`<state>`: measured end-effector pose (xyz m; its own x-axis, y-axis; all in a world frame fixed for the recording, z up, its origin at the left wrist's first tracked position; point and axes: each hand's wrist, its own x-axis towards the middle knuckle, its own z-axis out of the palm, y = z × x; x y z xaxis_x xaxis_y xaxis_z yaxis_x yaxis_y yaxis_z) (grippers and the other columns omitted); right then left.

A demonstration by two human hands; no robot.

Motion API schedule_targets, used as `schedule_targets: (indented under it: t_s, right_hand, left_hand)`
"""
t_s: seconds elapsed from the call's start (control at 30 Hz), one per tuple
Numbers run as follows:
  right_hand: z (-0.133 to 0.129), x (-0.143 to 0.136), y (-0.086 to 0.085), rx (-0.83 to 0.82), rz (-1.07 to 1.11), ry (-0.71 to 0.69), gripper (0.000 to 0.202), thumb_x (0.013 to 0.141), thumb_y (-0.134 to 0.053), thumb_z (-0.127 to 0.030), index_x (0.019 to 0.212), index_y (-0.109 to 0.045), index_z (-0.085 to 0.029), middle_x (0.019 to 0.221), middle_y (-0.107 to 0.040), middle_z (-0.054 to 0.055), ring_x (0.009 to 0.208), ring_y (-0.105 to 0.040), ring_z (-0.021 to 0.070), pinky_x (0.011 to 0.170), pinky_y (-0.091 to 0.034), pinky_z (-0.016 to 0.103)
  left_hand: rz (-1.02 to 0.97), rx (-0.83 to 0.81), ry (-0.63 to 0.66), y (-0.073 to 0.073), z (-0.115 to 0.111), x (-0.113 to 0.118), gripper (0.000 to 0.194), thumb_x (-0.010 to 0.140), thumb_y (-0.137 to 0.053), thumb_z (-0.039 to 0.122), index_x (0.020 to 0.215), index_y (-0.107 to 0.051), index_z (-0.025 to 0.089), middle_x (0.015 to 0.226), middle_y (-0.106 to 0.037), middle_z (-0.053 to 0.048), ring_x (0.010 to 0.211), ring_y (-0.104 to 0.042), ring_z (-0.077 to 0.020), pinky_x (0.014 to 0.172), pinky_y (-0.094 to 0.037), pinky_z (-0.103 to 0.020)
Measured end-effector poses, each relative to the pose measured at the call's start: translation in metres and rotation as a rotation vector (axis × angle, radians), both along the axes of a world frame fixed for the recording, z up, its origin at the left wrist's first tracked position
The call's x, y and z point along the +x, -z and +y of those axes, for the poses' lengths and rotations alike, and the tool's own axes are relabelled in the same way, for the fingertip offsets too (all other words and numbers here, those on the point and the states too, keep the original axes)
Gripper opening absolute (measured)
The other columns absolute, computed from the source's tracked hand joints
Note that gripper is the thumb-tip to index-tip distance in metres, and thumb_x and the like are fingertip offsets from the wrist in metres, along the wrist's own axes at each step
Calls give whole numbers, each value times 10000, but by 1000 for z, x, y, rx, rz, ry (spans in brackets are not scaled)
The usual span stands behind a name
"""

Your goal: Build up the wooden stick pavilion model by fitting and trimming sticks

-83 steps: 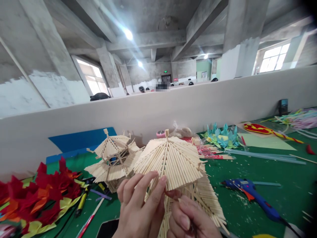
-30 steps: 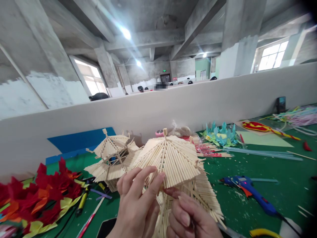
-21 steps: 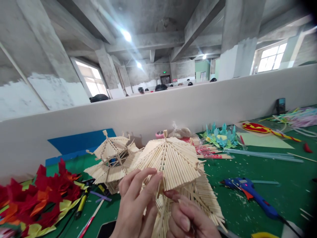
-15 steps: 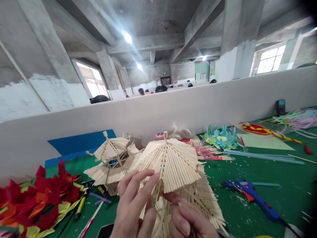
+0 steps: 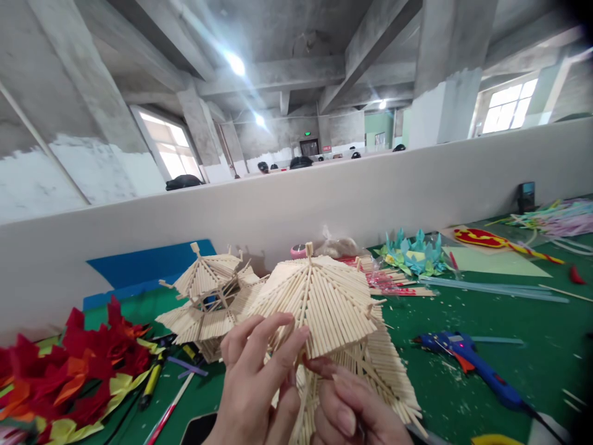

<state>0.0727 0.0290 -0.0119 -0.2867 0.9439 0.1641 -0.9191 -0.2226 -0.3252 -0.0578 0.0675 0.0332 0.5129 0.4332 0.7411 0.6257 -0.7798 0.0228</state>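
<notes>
- The left hand [image 5: 259,383] is raised in front of the pale, many-sided pavilion model built of thin wooden sticks [image 5: 324,309]. Its fingers are curled narrow and pinch the lower edge of the upper roof, fingertips resting on the stick ends.
- The right hand [image 5: 352,411] sits just below and to the right. It is closed in a narrow pinch under the eave, at the same spot as the left fingertips; whether it holds a loose stick there I cannot tell.
- The model itself is near the front of the green felt-covered table [image 5: 486,321], between the two hands, its peak upright and its lower skirt of sticks fanning out to the right.
- To do this well, I would judge that light pressure matters: the eave is only stick ends, so squeezing from both sides evenly should keep the row from splaying.
- Bracing the roof with one hand while the other works at the edge looks sensible.
- A second, smaller stick pavilion [image 5: 208,300] stands just behind on the left, touching or nearly so.
- A blue hot-glue gun [image 5: 472,364] lies well to the right, and red and yellow paper flowers [image 5: 69,371] lie at the left.
</notes>
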Motion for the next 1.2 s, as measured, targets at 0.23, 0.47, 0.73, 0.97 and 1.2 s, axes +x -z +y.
schedule_targets:
  t_s: [0.23,0.47,0.73,0.97,1.2]
  right_hand:
    - [0,0,-1,-9,15,-7,211,701,-641,-276,859,-655,-137,449,-391,-100,341,-244,14,388,-271,169]
    - [0,1,-2,-12,19,-3,239,687,-659,-280,877,-666,-136,444,-397,-99,349,-246,11,393,-272,164]
    - [0,1,-1,-14,17,-17,220,692,-655,-283,866,-667,-150,446,-374,-103,353,-247,12,401,-270,168]
    - [1,3,-1,2,-44,-8,246,702,-641,-315,885,-634,-149,450,-338,-112,352,-240,19,402,-269,172]
    - [1,3,-1,-6,-47,-14,264,686,-652,-318,880,-618,-141,446,-360,-116,346,-233,18,410,-282,180]
  left_hand:
    - [17,14,9,-1,-1,2,399,735,-407,7,1072,-539,175,1114,-485,-89,1018,-381,-276,808,-318,-473]
    - [22,19,21,0,-1,2,386,735,-420,-3,1069,-539,150,1106,-486,-106,1015,-380,-283,789,-328,-478]
    - [12,46,30,2,2,0,370,728,-448,8,1055,-563,139,1098,-502,-120,1004,-397,-296,776,-342,-488]
    - [-25,56,28,2,2,3,327,737,-484,29,1025,-586,145,1074,-531,-124,976,-424,-295,757,-354,-488]
    - [6,120,23,3,6,1,300,711,-579,61,998,-594,148,1042,-533,-121,945,-433,-292,733,-367,-468]
